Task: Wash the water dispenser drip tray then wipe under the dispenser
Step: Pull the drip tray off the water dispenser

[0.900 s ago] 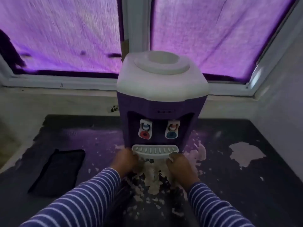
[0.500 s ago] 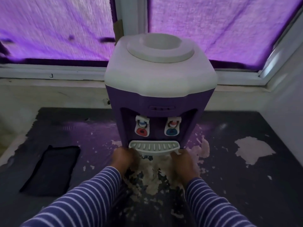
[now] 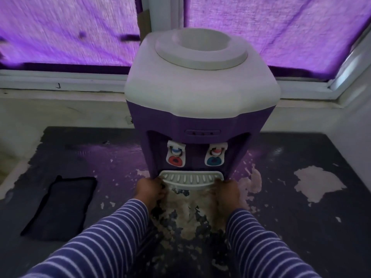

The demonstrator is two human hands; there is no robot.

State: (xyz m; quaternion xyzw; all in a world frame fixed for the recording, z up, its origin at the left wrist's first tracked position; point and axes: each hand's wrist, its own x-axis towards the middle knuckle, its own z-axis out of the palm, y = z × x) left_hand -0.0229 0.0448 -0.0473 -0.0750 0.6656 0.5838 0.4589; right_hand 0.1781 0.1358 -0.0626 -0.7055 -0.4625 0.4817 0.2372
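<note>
A purple water dispenser (image 3: 200, 121) with a white top stands on a dark, peeling counter (image 3: 301, 227) under the window. Its white slotted drip tray (image 3: 190, 178) sits at the foot of the dispenser, below a red tap and a blue tap. My left hand (image 3: 149, 190) grips the tray's left end and my right hand (image 3: 226, 190) grips its right end. Both fingers curl around the tray's ends, partly hidden beneath it. Striped sleeves cover both forearms.
A black folded cloth (image 3: 60, 205) lies flat on the counter to the left. Purple curtains (image 3: 70, 31) cover the window behind. A white wall (image 3: 361, 121) closes the right side. Paint is flaked off in pale patches in front and to the right of the dispenser.
The view has drawn closer to the dispenser and tilted down over it. Both hands stay on the ends of the drip tray, which sits in the same place.
</note>
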